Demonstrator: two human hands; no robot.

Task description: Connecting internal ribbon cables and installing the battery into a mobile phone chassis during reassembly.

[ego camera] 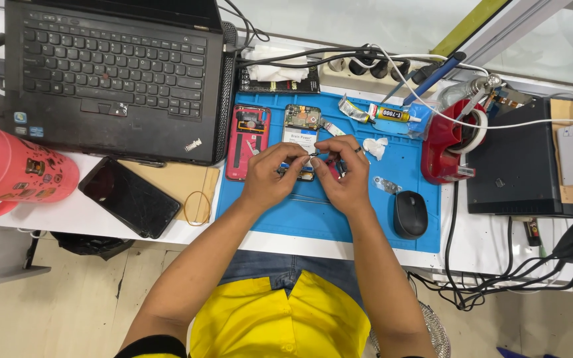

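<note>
I have both hands over the opened phone [301, 130] on the blue mat [339, 225]: left hand [270, 176] and right hand [343, 174] each pinch a tiny part I can't identify. I judge this mid-disassembly; next calls for steady fingertip precision.

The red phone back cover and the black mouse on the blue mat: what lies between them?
In the head view, between the red back cover and the mouse lie the opened phone and both hands, left and right, working over it.
</note>
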